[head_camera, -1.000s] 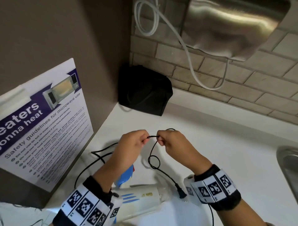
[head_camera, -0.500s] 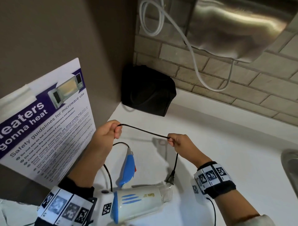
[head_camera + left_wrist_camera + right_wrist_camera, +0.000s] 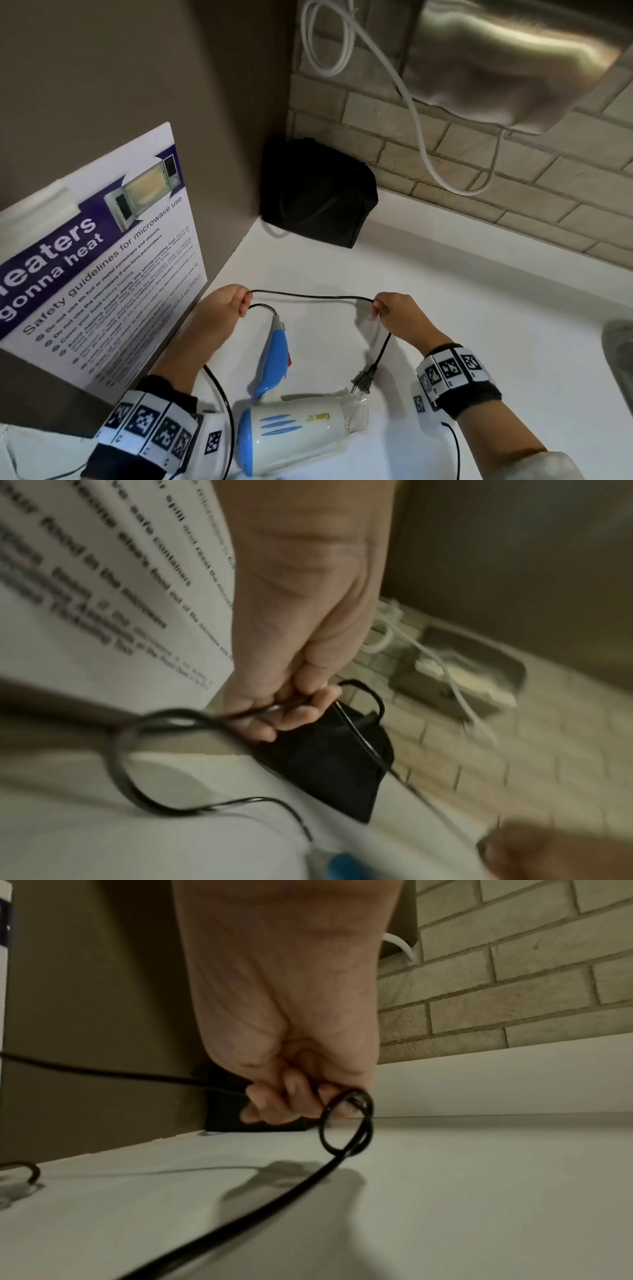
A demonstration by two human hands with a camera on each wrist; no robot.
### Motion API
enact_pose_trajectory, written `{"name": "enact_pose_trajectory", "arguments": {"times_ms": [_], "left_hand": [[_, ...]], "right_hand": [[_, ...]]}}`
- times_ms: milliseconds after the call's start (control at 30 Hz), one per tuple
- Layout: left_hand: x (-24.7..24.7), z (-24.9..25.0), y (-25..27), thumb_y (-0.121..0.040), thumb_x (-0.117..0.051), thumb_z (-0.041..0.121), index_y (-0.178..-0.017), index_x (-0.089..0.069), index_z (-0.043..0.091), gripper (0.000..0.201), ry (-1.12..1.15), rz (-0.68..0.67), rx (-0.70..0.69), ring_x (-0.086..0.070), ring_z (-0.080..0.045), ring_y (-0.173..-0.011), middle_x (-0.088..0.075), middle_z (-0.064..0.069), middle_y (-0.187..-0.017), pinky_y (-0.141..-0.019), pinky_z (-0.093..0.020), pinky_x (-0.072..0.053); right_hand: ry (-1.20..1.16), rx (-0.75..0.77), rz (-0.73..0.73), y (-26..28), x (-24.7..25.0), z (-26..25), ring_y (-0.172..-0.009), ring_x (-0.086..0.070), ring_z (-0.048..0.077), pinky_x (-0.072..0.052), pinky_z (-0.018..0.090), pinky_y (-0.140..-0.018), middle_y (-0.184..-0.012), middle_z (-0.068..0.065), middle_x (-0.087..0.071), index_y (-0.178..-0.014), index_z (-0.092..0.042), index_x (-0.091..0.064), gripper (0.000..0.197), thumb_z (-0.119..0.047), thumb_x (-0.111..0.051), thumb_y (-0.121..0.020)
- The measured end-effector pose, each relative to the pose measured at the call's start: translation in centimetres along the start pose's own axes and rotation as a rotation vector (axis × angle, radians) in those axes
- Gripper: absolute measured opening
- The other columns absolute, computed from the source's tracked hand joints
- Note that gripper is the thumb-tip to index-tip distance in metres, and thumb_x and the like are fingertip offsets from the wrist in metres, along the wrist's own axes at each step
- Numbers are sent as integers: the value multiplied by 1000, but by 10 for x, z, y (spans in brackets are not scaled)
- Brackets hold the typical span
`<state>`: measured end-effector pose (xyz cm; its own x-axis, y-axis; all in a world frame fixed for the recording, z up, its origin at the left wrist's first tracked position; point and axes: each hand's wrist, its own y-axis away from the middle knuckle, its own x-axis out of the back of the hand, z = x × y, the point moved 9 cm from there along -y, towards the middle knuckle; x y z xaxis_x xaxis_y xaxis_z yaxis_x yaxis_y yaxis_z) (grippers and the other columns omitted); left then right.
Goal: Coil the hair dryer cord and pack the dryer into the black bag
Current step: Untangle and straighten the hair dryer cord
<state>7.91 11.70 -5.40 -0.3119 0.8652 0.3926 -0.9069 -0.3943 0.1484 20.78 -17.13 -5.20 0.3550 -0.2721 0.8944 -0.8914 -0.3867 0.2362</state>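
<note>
The left hand [image 3: 227, 305] pinches the thin, glossy black cord [image 3: 310, 296] between curled fingers and thumb, and the right hand [image 3: 397, 313] pinches the same cord farther along, so a nearly straight span runs between them above the counter [image 3: 479, 335]. In the left wrist view the cord passes through the curled fingers [image 3: 291, 712] and loops loosely below the hand. In the right wrist view a small round loop of cord sits at the fingertips [image 3: 274, 1104]. From the right hand the cord hangs down to a two-pronged plug [image 3: 363, 379], which lies just beside the nozzle of the hair dryer [image 3: 298, 433].

The hair dryer lies on its side near the front edge of the counter, a smooth white plastic barrel with blue stripes, a blue rear cap and a folded blue handle pointing toward the back. The black bag [image 3: 317, 193], soft, matte fabric and boxy in shape, stands in the back left corner of the counter, well apart from the dryer.

The counter is smooth and white. Behind it is a wall of pale, rough bricks with a brushed metal dispenser [image 3: 507, 58] and a looping white cable [image 3: 411, 113]. A laminated microwave safety poster [image 3: 102, 260] is fixed to the brown left wall. The rim of a metal sink [image 3: 616, 346] shows at the right edge.
</note>
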Motion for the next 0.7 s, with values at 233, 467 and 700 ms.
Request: {"name": "enact_pose_trajectory", "arguments": {"times_ms": [233,467,700], "left_hand": [[-26,5,8,-80,-42,-14,-108,-62,14,45,-498,-18,-172,-61,-24,-94,-64,-4,-96,-78,-29,-47],[-77,76,33,-99,-41,24,-148,-21,23,53,-600,-157,-403,-29,-17,-137,-33,4,-149,-113,-31,-21],[-119,121,51,-95,-50,12,-110,-62,13,19,-354,-325,-483,-57,-12,-99,-50,-4,-108,-94,-26,-44]], "right_hand": [[-9,-84,140,11,24,-7,-61,-58,18,-44,27,-54,-78,2,-73,-91,-15,-63,22,-9,-42,-87],[96,40,195,37,39,-48,-67,-62,24,-54,36,-62,-77,0,-72,-87,-18,-64,19,-12,-46,-85],[137,234,194,71,54,-95,-61,-60,18,-49,31,-59,-66,-3,-67,-73,-17,-64,27,-28,-49,-93]]}}
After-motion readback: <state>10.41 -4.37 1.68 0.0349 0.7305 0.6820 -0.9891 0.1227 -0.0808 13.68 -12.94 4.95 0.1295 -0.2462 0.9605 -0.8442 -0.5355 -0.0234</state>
